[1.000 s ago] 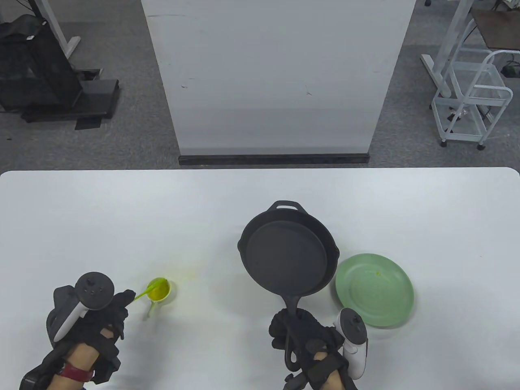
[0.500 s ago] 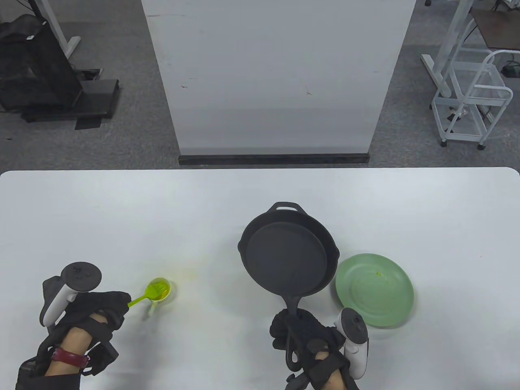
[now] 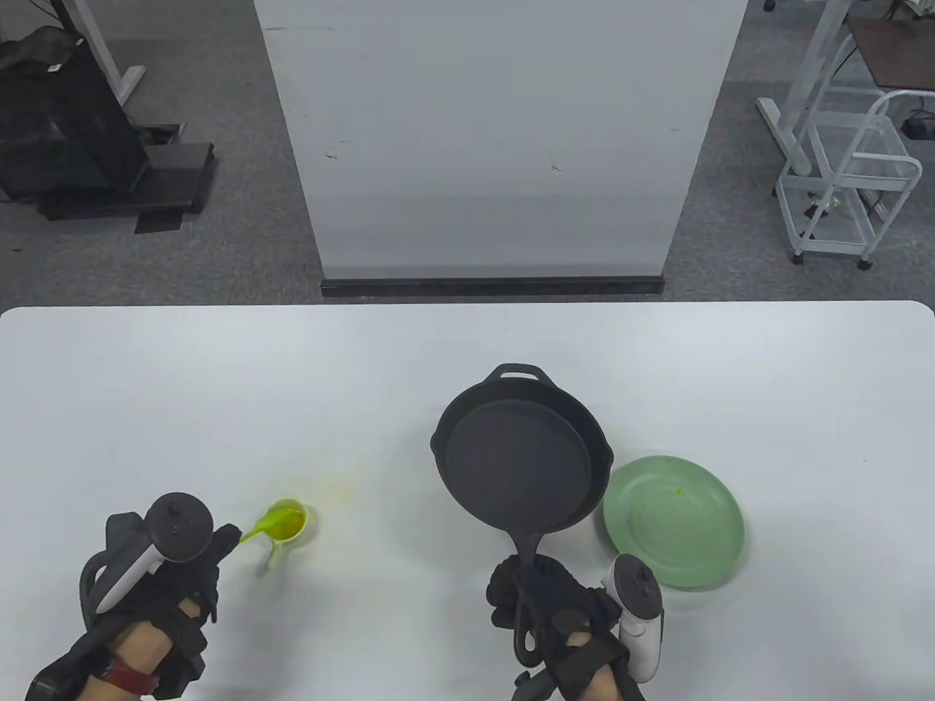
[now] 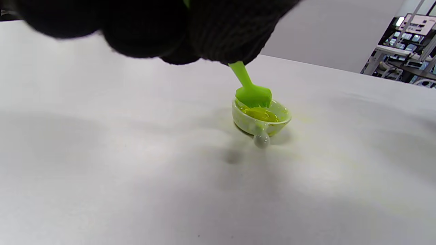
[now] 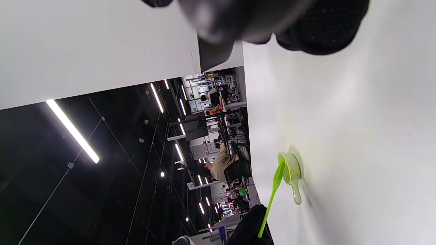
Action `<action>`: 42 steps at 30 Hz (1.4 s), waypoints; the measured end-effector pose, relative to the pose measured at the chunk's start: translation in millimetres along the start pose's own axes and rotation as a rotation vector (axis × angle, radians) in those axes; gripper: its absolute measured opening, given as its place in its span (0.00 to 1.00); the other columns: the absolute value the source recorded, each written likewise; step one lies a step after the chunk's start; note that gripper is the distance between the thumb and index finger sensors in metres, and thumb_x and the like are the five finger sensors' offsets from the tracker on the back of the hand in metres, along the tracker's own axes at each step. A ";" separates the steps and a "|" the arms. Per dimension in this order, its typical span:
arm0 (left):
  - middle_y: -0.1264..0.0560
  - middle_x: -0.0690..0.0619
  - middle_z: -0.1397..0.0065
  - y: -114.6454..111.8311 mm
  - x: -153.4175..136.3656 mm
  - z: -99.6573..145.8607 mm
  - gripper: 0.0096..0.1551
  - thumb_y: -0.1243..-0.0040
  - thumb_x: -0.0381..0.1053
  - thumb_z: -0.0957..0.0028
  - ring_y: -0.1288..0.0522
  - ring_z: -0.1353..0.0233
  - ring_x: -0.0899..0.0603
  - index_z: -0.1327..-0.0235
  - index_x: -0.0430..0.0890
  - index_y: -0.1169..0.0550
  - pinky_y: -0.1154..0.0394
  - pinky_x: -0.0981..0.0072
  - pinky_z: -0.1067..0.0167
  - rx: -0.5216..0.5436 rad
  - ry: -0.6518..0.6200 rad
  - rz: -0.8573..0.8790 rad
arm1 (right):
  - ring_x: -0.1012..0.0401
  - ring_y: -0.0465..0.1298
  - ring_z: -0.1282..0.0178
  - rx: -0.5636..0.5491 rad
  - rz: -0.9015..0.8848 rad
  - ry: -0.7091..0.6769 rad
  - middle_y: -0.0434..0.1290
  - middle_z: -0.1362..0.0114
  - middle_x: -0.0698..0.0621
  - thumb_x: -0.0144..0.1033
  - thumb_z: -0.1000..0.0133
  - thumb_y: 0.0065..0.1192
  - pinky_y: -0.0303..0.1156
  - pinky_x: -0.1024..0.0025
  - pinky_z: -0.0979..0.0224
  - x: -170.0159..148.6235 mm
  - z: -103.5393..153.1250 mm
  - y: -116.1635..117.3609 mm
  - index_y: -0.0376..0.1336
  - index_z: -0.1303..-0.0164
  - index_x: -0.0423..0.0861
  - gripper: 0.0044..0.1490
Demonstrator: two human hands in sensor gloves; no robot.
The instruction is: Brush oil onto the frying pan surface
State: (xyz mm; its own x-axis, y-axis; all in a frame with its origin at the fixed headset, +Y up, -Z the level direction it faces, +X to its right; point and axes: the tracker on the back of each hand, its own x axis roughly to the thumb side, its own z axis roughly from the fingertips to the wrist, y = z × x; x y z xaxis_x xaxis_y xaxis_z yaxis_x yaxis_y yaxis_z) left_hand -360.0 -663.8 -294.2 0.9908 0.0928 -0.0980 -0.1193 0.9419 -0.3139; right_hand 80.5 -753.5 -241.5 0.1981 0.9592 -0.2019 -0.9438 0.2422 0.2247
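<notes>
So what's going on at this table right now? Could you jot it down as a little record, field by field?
left hand: holds green silicone brush, head dipped in the small oil dish
right hand: grips the handle of the black cast-iron frying pan
pan surface: looks dry, not yet brushed
green plate: right of the pan
table: white, faint yellow smear beside the dish

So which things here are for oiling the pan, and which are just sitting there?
For the job:
- green brush, in the left hand
- little oil cup
- black frying pan, handle in the right hand

Just lying about:
- green plate beside the pan
</notes>
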 end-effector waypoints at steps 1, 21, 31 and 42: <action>0.32 0.42 0.32 -2.3 1.9 0.0 0.33 0.39 0.39 0.51 0.27 0.49 0.39 0.30 0.57 0.28 0.26 0.48 0.53 -0.004 -0.003 -0.014 | 0.39 0.70 0.41 0.002 0.001 0.000 0.64 0.37 0.34 0.46 0.47 0.52 0.75 0.56 0.43 -0.1 0.1 0.1 0.55 0.41 0.36 0.33; 0.29 0.45 0.33 -3.6 17.8 33.8 0.31 0.38 0.38 0.52 0.28 0.47 0.37 0.33 0.59 0.25 0.27 0.46 0.51 0.140 -0.044 -0.314 | 0.39 0.70 0.41 0.011 0.011 0.001 0.64 0.37 0.34 0.46 0.47 0.52 0.75 0.56 0.44 -1.4 0.2 1.1 0.55 0.41 0.36 0.33; 0.28 0.45 0.33 2.2 15.5 26.6 0.31 0.38 0.39 0.51 0.27 0.48 0.38 0.33 0.59 0.25 0.27 0.47 0.51 0.137 -0.052 -0.229 | 0.39 0.70 0.41 0.013 0.009 0.006 0.64 0.37 0.34 0.46 0.47 0.52 0.75 0.56 0.44 -2.0 0.2 2.1 0.55 0.41 0.36 0.33; 0.24 0.44 0.37 20.8 -17.0 16.6 0.29 0.39 0.41 0.50 0.25 0.50 0.38 0.32 0.55 0.24 0.25 0.46 0.53 0.028 -0.038 0.100 | 0.39 0.70 0.41 0.010 0.009 0.003 0.64 0.37 0.34 0.46 0.47 0.52 0.75 0.56 0.44 -1.5 0.3 1.3 0.55 0.41 0.36 0.33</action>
State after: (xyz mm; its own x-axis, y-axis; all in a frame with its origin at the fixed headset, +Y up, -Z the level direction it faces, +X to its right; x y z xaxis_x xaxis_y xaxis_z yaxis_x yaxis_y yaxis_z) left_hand -378.3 -640.5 -283.4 0.9758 0.1986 -0.0919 -0.2167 0.9359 -0.2777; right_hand 79.0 -754.6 -240.7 0.1883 0.9610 -0.2026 -0.9430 0.2345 0.2360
